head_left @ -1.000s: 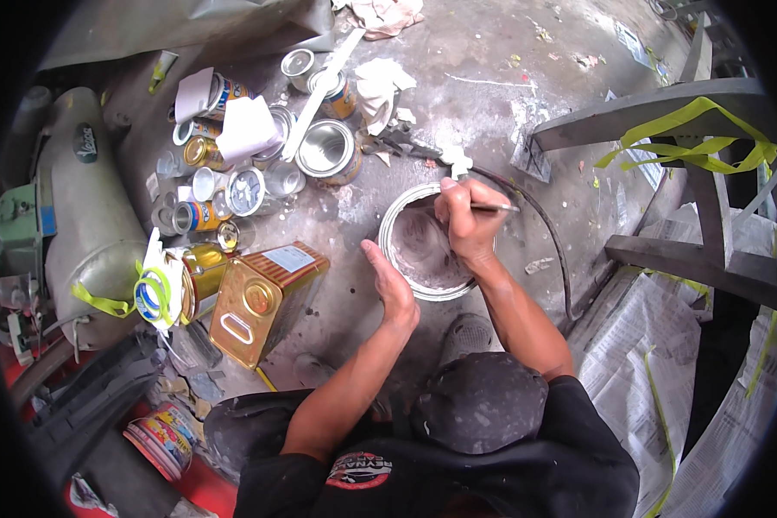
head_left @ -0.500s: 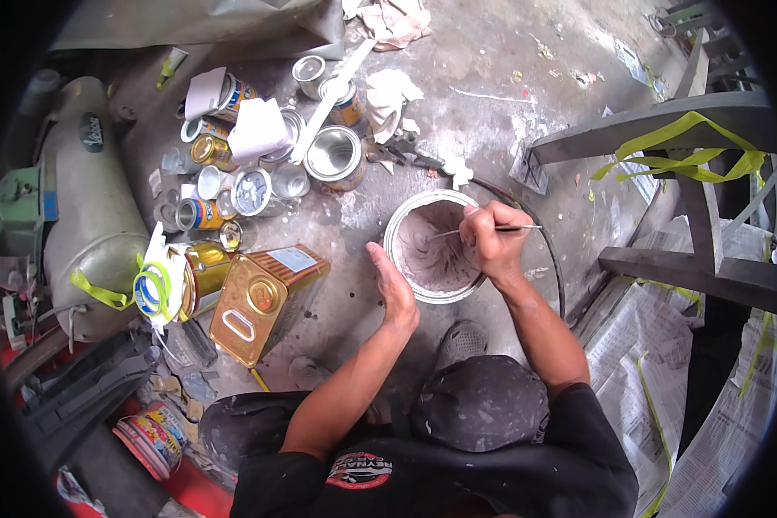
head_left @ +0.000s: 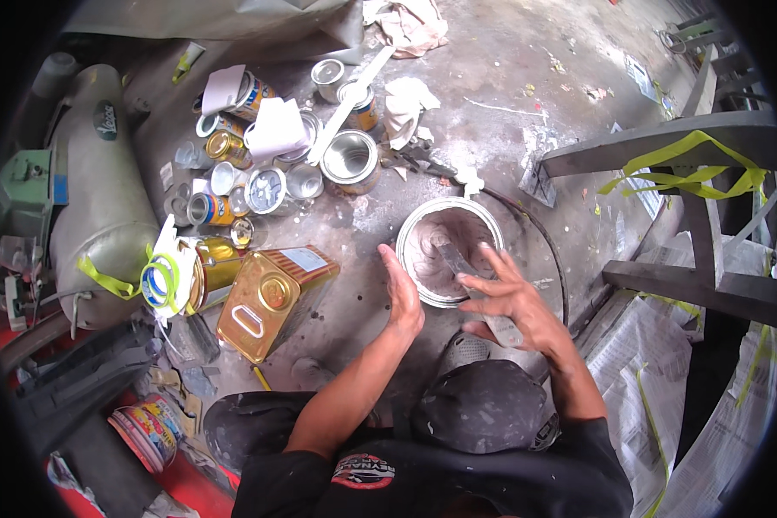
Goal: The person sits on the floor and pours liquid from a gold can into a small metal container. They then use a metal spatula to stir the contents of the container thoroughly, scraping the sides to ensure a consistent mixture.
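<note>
A round can (head_left: 405,274) of pinkish-grey paste stands on the floor in front of me, its contents swirled. A flat grey spatula (head_left: 454,256) dips into the paste, its broad upper end below the fingers of my right hand (head_left: 522,302). Those fingers are spread, and the spatula rests between them; the exact contact is partly hidden. At the can's left side, my left hand (head_left: 402,293) is held upright with fingers stretched and nothing in it. Whether it touches the can's wall, I cannot tell.
Several tins and plastic cups, including an open metal can (head_left: 350,160), crowd the left. Nearer lies a gold rectangular tin (head_left: 272,298). A dark hose (head_left: 551,242) curves past the paste can. Grey frames (head_left: 665,141) with yellow-green tape (head_left: 699,168) and newspaper (head_left: 643,363) stand right.
My right hand has moved down toward me and spread its fingers, turning the spatula from edge-on to flat side up. The view has shifted slightly; my left hand stays beside the can.
</note>
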Demonstrator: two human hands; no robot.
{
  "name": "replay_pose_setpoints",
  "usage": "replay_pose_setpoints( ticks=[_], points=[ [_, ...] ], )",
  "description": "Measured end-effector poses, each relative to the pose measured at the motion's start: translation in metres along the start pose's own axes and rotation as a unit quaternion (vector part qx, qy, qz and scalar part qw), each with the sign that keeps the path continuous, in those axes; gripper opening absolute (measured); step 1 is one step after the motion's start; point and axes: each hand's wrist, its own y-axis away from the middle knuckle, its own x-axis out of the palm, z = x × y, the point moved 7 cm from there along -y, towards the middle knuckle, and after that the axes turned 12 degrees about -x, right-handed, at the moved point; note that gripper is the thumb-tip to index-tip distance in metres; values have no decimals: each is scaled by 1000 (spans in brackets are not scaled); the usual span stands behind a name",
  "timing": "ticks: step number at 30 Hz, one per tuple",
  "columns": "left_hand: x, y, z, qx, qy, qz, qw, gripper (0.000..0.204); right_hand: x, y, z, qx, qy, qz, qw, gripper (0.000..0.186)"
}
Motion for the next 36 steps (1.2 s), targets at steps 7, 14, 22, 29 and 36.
replay_pose_setpoints(
  ticks=[7, 14, 22, 29, 36],
  points=[
    [-7, -3, -6, -91, 3, 174, 980, 100, -75, 47, -12, 239, 131, -100, 957, 49],
    [-24, 139, -71, -26, -506, 86, 858, 28, -130, 19, 56, 289, 80, -136, 944, 41],
    [142, 526, -251, 20, -356, 715, 602, 15, -165, -3, 138, 351, 33, -49, 934, 45],
    [203, 687, -347, 133, -317, 849, 401, 22, -213, -57, 270, 322, 26, -13, 946, 47],
    [177, 769, -436, 302, -212, 586, 721, 15, -255, -38, 368, 330, 60, 126, 934, 51]
  ],
)
